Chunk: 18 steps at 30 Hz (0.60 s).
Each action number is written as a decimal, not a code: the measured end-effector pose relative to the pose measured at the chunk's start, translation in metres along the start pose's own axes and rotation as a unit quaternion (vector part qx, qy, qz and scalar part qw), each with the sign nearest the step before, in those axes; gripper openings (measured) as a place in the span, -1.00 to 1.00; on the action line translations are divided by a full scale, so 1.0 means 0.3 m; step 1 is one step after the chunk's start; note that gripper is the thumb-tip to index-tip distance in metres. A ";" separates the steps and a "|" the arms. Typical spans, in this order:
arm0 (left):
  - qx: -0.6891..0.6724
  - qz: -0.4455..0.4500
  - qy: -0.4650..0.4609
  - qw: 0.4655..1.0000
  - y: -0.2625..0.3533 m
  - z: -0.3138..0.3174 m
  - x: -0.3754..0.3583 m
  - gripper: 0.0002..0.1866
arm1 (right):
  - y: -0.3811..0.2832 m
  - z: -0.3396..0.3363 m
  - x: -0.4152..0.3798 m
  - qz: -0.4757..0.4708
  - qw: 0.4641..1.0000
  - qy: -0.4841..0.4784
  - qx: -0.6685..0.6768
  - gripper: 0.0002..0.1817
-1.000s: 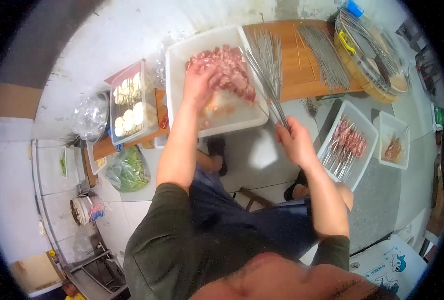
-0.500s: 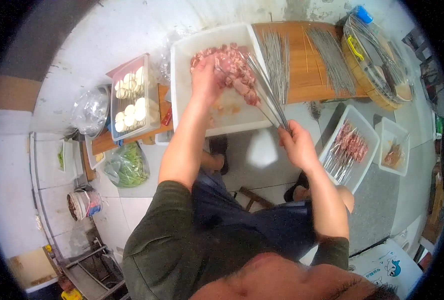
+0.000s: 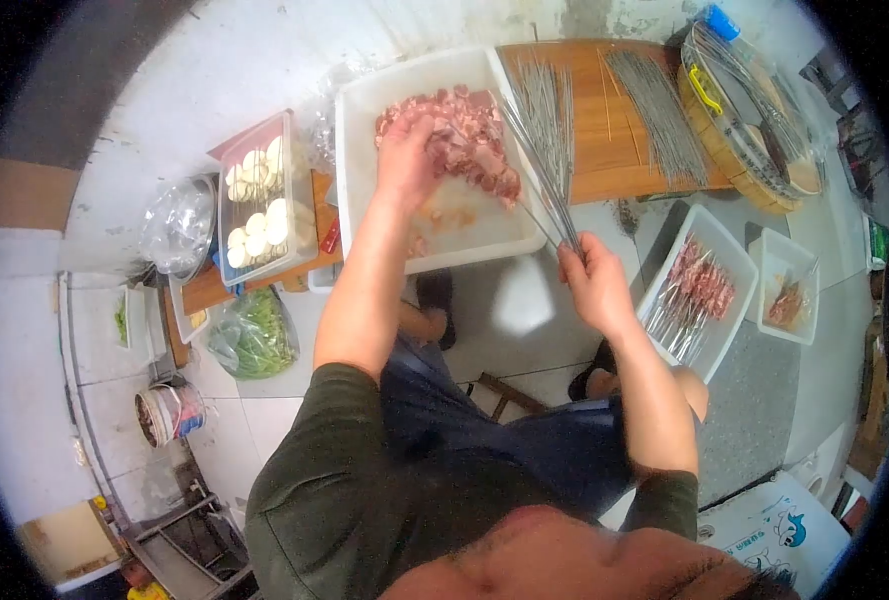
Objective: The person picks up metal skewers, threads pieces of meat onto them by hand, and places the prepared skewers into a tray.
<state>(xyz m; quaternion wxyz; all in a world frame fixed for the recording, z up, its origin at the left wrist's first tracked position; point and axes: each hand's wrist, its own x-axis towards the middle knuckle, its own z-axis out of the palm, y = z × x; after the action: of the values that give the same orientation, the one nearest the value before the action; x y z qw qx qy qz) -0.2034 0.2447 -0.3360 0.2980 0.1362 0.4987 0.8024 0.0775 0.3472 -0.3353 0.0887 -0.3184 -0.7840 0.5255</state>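
No text, label or number is readable. The white box (image 3: pixel 780 525) at the lower right carries blue printed marks and a fish-like drawing, but the letters are too small to read.

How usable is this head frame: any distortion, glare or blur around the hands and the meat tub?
Head view: strong fisheye, black corners, wooden board edges bowed. Even soft light, no harsh glare. Left hand over the raw meat in the white tub reads slightly soft; right hand grips thin metal skewers, individually hard to separate.

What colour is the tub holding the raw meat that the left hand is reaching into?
White. The tub shows best in the head view, with pinkish-red meat inside.
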 end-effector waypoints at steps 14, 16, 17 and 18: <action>0.010 -0.076 -0.058 0.995 0.008 -0.018 -0.001 -0.80 | 0.004 -0.002 0.005 -0.014 1.000 0.016 0.005 -0.76; -0.022 -0.089 -0.060 0.994 0.020 -0.012 -0.007 -0.84 | 0.012 -0.001 0.007 -0.016 1.000 0.017 0.003 -0.76; -0.038 -0.096 -0.061 0.993 0.026 -0.009 -0.010 -0.85 | 0.015 0.000 0.008 -0.017 1.000 0.017 0.002 -0.76; -0.034 -0.103 -0.047 0.993 0.030 -0.002 -0.014 -0.87 | 0.011 -0.001 0.006 -0.019 1.000 0.017 -0.001 -0.77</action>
<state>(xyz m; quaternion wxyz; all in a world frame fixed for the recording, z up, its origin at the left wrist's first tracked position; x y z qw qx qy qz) -0.2036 0.2387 -0.3280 0.4064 0.1111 0.4679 0.7769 0.0775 0.3494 -0.3385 0.1117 -0.3120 -0.7888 0.5177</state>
